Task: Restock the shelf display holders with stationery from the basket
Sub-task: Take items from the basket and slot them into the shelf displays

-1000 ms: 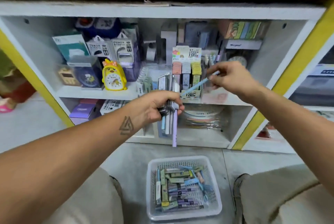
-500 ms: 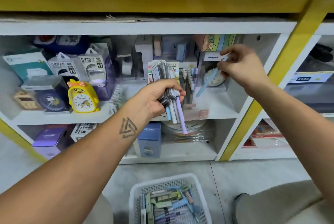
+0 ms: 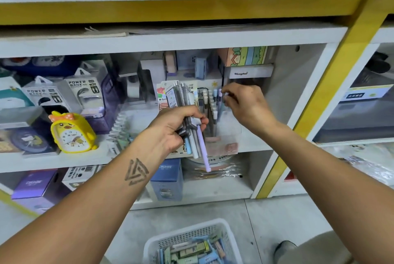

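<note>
Head view: left hand grips slim plastic pens.

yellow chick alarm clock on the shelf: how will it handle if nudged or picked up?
The yellow chick clock looks like rigid plastic, probably light. It stands upright on small feet, so a push near the top might tip it. Its glossy, rounded body may slip in a hand; boxes crowd its left side.

Basket on floor, bottom centre of frame, w/ stationery packs in it. Shelf above, mid frame: clock at left, power bank boxes behind it, pen holder centre-right. Left hand w/ pen bundle in front of holder; right hand just right of it.
</note>
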`<action>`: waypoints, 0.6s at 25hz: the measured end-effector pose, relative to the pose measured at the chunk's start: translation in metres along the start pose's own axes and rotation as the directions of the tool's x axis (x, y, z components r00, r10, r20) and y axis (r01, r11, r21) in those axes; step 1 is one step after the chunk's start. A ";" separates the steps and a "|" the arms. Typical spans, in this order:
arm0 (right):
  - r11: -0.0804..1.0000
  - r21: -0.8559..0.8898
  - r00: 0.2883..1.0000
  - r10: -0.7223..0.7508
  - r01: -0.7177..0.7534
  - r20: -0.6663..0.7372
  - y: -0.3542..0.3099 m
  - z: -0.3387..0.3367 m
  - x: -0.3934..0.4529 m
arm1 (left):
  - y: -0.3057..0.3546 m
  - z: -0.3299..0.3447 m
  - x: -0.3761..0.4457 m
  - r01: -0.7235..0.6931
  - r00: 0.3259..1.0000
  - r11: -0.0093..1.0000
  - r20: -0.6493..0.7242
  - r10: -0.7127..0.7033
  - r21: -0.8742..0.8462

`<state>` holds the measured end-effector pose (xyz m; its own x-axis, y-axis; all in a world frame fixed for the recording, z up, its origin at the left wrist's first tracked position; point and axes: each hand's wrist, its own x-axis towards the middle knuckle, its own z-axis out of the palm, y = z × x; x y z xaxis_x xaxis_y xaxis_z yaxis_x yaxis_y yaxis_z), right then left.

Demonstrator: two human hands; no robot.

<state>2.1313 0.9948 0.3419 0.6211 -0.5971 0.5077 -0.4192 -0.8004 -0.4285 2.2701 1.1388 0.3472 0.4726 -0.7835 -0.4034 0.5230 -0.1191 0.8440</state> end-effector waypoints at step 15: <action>0.998 -0.051 0.998 -0.030 0.033 0.063 -0.008 0.006 0.003 | 0.003 0.000 0.002 -0.005 1.000 1.000 0.024 0.005 -0.024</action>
<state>2.1406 0.9992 0.3422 0.6737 -0.5683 0.4725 -0.4316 -0.8215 -0.3727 2.2727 1.1371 0.3495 0.4582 -0.7985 -0.3905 0.5376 -0.1009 0.8371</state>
